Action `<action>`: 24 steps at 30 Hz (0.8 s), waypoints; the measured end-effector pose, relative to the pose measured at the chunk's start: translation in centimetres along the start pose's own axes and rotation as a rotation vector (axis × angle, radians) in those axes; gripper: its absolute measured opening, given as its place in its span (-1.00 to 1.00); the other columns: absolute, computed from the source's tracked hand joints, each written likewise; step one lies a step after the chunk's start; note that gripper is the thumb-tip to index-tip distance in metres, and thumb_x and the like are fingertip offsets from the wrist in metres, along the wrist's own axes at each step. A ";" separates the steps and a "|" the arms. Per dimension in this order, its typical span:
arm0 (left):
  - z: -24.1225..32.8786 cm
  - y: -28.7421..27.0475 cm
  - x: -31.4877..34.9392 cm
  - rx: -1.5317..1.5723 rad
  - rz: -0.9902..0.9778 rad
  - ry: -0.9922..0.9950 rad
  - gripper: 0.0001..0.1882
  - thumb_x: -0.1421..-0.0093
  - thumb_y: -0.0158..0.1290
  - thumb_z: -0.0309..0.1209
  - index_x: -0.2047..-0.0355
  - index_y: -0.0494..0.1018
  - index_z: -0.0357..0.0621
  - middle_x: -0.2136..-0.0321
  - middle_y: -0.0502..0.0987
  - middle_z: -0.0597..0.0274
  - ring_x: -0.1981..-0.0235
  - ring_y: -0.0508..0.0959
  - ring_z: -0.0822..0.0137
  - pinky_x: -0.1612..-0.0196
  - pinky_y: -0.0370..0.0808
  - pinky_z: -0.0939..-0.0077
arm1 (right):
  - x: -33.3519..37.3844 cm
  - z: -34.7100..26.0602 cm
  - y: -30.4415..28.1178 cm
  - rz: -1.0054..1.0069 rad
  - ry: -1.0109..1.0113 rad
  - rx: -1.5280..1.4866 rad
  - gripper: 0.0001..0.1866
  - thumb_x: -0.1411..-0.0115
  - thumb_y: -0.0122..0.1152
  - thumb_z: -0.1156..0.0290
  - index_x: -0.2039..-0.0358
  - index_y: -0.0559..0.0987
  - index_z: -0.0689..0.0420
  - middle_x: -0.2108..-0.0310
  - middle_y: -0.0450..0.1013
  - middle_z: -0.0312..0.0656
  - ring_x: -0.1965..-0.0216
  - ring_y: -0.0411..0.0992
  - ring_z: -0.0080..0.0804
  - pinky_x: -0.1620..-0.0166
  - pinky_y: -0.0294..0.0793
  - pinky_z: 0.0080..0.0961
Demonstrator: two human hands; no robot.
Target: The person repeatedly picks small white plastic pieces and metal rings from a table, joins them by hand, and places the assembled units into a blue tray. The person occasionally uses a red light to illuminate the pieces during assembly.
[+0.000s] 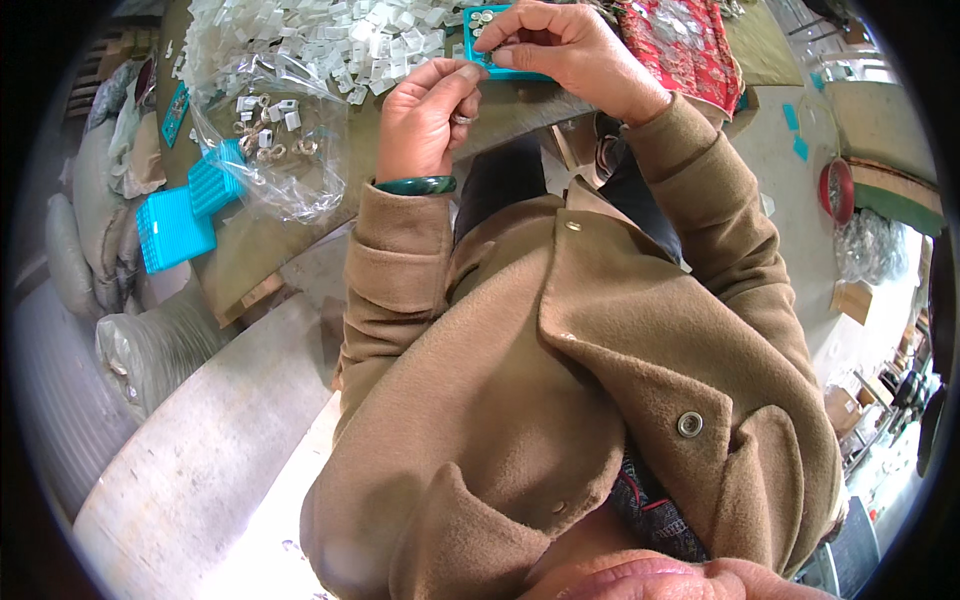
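A blue tray [467, 38] holding small round pieces lies at the table's near edge. My right hand [570, 50] is over it, thumb and index finger bent together in a pinch. Whatever is between those fingertips is too small to make out. My left hand [428, 115], with a dark green bangle at the wrist, is closed beside the tray's near left corner. Its thumb presses on the curled index finger, and anything held there is hidden. Left of the tray spreads a heap of small whitish, see-through plastic pieces [320, 40].
A clear plastic bag [318, 180] with small white pieces and beige rings hangs over the table edge at left. Beyond it are blue ridged trays [176, 228]. A red patterned cloth [690, 50] lies right of my right hand. Full sacks [150, 345] stand at far left.
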State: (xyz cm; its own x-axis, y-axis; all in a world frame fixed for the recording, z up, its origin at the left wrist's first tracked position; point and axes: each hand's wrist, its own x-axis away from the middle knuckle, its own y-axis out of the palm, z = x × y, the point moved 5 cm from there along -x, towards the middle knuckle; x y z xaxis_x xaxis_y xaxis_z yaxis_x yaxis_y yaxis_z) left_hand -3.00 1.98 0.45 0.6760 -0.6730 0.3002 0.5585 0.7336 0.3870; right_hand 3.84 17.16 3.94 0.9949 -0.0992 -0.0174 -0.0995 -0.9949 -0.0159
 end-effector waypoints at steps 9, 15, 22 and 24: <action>-3.0 2.0 0.9 -0.046 0.152 0.098 -0.93 -0.18 0.15 -0.45 0.32 0.50 -0.11 0.63 0.38 0.51 0.69 0.25 0.70 0.68 0.10 0.79 | 3.0 4.2 0.7 0.396 0.029 -0.054 -0.85 -0.22 0.29 0.37 0.25 0.60 0.14 0.41 0.48 -0.42 0.39 0.40 -0.69 0.33 0.40 -0.70; -3.9 3.4 1.1 -0.152 0.135 0.373 -0.95 -0.17 0.11 -0.60 0.36 0.47 -0.24 0.55 0.54 0.39 0.60 0.41 0.69 0.56 0.35 0.76 | 4.1 6.5 1.1 0.321 0.107 -0.577 -0.93 -0.22 0.25 0.47 0.29 0.56 0.15 0.41 0.46 -0.40 0.44 0.34 -0.70 0.35 0.34 -0.74; -4.6 2.6 1.3 -0.366 0.072 0.346 -0.94 -0.21 0.12 -0.51 0.29 0.52 -0.18 0.50 0.53 0.44 0.57 0.44 0.65 0.52 0.35 0.76 | 5.0 6.1 1.6 0.288 0.139 -0.713 -0.94 -0.30 0.12 0.51 0.22 0.47 0.10 0.33 0.44 -0.35 0.42 0.37 -0.67 0.34 0.44 -0.69; -4.3 1.5 1.0 -0.482 0.032 0.363 -0.91 -0.19 0.14 -0.52 0.29 0.54 -0.22 0.49 0.57 0.38 0.55 0.50 0.58 0.48 0.45 0.69 | 5.0 5.9 1.7 0.272 0.150 -0.745 -0.95 -0.31 0.11 0.50 0.22 0.46 0.09 0.34 0.43 -0.37 0.45 0.37 -0.66 0.35 0.45 -0.67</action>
State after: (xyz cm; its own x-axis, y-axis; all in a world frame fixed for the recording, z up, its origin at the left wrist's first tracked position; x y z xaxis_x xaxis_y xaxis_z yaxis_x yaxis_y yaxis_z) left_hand 0.58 2.85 -2.38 0.7696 -0.6370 -0.0445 0.6326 0.7701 -0.0817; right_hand 8.61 15.09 -2.12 0.9342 -0.2885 0.2101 -0.3544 -0.6809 0.6409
